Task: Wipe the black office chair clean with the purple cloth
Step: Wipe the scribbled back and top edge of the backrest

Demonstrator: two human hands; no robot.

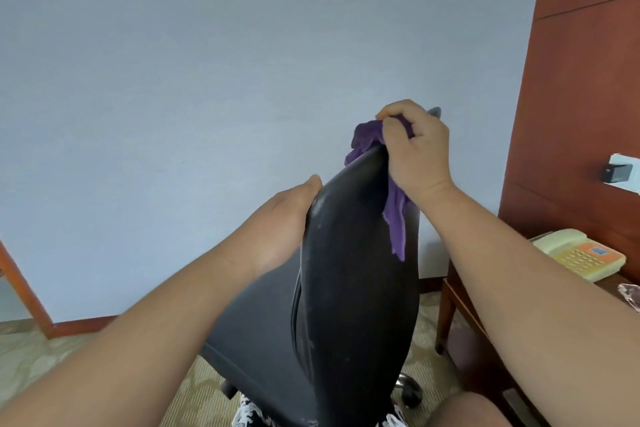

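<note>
While working along the top edge of the black office chair [353, 288], grips the purple cloth [396, 218] in the right hand [415, 152], with fingers and thumb curled tight round a bunched wad. Presses that wad onto the crest of the backrest [346, 218], probably for a firm pad against so narrow a rim, and leaves a loose tail hanging down the rear face. Braces the opposite edge of the backrest with the left hand [287, 218], thumb laid along the rim and palm against the side; cannot tell the set of those fingers, hidden beyond the padding, nor whether wrapped round the edge or merely pressed flat. Seems placed so to stop a swivelling, wheeled chair from turning away under the rubbing. Works from behind, with the seat [256, 315] pointing off to the left, likely for easy reach of the top and the rear shell. Counts out as one chair, one cloth and two hands, both touching the backrest near its top. Adds, at the right and well apart from the chair, one cream telephone [581, 253] on one wooden side table [460, 305], and under the seat one chrome base leg [403, 378]. Shows pale specks and scuffs down the rear shell, so looks well short of finished.
</note>
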